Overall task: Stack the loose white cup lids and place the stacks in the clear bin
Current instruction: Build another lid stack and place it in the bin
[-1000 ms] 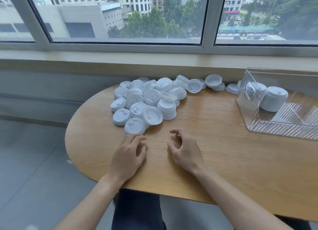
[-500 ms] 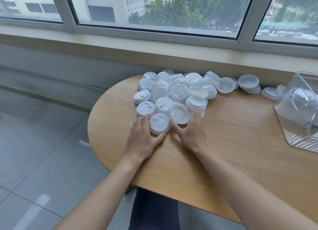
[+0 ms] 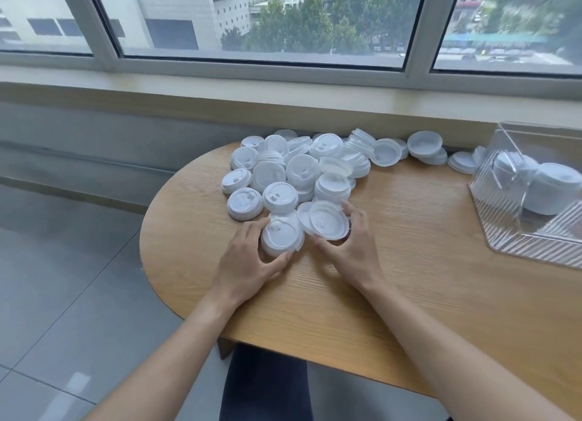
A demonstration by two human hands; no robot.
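Both hands are curled on lids at pile's near edge: left hand (image 3: 248, 256) grips a short lid stack (image 3: 281, 236), right hand (image 3: 352, 244) holds a tilted lid (image 3: 327, 220). Loose lid pile (image 3: 302, 168) is spread on tabletop (image 3: 393, 288); clear bin (image 3: 535, 200) at far right, stacks inside.

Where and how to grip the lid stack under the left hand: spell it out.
Take the lid stack by its round side wall, coming from above with thumb near and fingers far, as the left hand does. It sits dome-up on the table, and its low rim gives opposing surfaces. Approaching from the near edge looks safest, since the pile crowds the far side.
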